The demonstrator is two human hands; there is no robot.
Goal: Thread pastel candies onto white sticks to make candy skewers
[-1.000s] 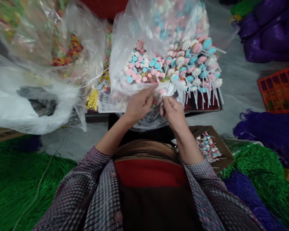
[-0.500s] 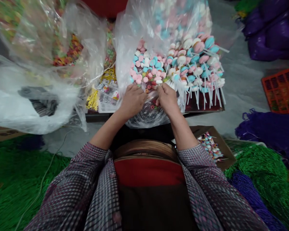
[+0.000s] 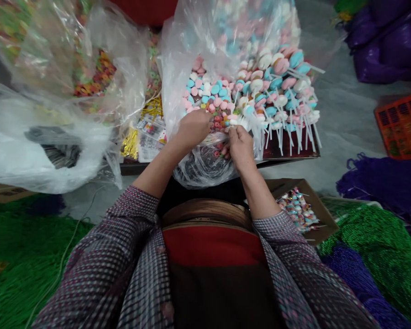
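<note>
the left hand (image 3: 197,125) has moved forward to the red ring candies (image 3: 218,122), which lie between it and the curled right hand (image 3: 241,144); whether either pinches anything, i cannot tell.

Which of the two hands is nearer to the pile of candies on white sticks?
Right: the right hand is just left of the pile; the left hand is farther left.

One left hand (image 3: 196,125), one right hand (image 3: 241,145), one orange plastic crate (image 3: 401,124), one open cardboard box (image 3: 325,220), two bunches of gold twist ties (image 3: 130,144). Marshmallow lollipops (image 3: 281,66): perhaps a few dozen, too heaped to count.
</note>
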